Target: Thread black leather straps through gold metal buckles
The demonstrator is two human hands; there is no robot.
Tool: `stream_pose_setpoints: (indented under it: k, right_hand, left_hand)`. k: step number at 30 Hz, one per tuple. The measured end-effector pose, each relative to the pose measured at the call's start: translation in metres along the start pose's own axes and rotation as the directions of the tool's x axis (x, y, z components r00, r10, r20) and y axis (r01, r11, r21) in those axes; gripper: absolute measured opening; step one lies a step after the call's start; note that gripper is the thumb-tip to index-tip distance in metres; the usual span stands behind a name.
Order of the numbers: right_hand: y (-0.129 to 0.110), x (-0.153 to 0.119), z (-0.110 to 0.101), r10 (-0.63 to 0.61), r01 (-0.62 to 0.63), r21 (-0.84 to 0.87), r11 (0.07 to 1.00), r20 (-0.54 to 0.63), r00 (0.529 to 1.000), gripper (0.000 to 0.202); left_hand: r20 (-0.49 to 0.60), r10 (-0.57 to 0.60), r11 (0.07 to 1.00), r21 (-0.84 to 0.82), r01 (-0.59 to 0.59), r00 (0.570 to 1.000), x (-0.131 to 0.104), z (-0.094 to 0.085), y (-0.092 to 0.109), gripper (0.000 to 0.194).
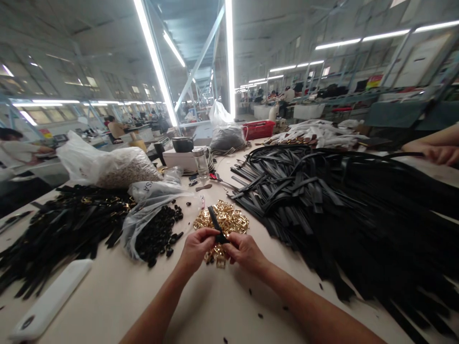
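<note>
Both of my hands meet over a pile of gold metal buckles (234, 217) at the middle of the table. A short black strap (214, 219) slants up and away from between them. My left hand (197, 246) pinches the strap from the left, its fingers closed. From the right, my right hand (245, 251) grips the strap's near end, fingers curled in. Whether a buckle sits on that near end is hidden by the fingers. Left of my left hand lie small black loops (161, 229), spilling from a clear plastic bag (143, 205).
A large heap of black straps (297, 191) covers the right side; finished-looking black straps (64, 224) lie left. A white oblong device (52, 298) rests front left. Farther back stand a glass jar (201, 165), a red basket (258, 129) and a filled plastic bag (122, 167). Another person's hand (442, 152) is far right.
</note>
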State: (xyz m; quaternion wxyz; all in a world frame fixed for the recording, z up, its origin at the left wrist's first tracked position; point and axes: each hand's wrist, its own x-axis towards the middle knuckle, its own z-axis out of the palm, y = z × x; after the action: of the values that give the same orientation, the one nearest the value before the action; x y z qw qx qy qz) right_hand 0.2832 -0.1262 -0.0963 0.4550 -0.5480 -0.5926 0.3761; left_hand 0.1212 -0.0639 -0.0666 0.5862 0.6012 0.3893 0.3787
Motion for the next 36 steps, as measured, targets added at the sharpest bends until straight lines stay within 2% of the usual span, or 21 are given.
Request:
stream_pose_setpoints:
  k: [4, 10, 15, 18, 22, 24, 27, 33, 36]
  right_hand:
    - [0.001, 0.001, -0.001, 0.018, -0.018, 0.000, 1.000, 0.003, 1.000, 0.017]
    - [-0.003, -0.001, -0.006, -0.025, 0.029, -0.051, 0.998, 0.065, 0.998, 0.015]
    - [-0.003, -0.002, -0.008, -0.037, 0.050, -0.128, 0.991, 0.107, 0.994, 0.013]
    - [0.000, 0.000, -0.006, 0.011, -0.008, -0.024, 1.000, 0.100, 0.995, 0.013]
    - [0.001, 0.002, -0.001, 0.099, -0.111, 0.158, 0.981, 0.086, 0.991, 0.014]
    - [0.000, 0.003, 0.001, 0.113, -0.126, 0.213, 0.969, 0.071, 0.991, 0.015]
    - [0.000, 0.003, 0.002, 0.118, -0.133, 0.282, 0.950, 0.070, 0.991, 0.014]
    - [0.002, 0.001, 0.001, 0.076, -0.135, 0.378, 0.916, 0.167, 0.983, 0.023]
    - [0.000, 0.001, 0.000, 0.099, -0.139, 0.380, 0.914, 0.122, 0.988, 0.029]
  left_hand:
    - [0.058, -0.011, 0.999, 0.038, 0.009, 0.998, -0.001, -0.002, 0.002, 0.026]
    - [0.098, 0.061, 0.986, 0.149, -0.075, 0.993, 0.002, -0.007, -0.003, 0.022]
    - [0.173, -0.045, 0.979, 0.201, 0.010, 0.984, 0.001, -0.009, 0.000, 0.021]
    - [0.184, -0.032, 0.988, 0.158, 0.002, 0.982, -0.001, -0.004, 0.002, 0.022]
    - [0.136, -0.001, 0.999, 0.048, -0.006, 0.991, -0.001, 0.002, -0.004, 0.024]
    - [0.116, 0.011, 0.999, 0.032, -0.015, 0.993, 0.000, 0.003, -0.009, 0.022]
    - [0.142, -0.006, 0.997, 0.071, -0.004, 0.990, 0.001, 0.002, -0.012, 0.021]
    - [0.124, -0.050, 0.990, 0.136, 0.033, 0.991, -0.001, 0.005, -0.010, 0.022]
    - [0.155, -0.064, 0.993, 0.105, 0.048, 0.986, -0.005, 0.008, -0.008, 0.025]
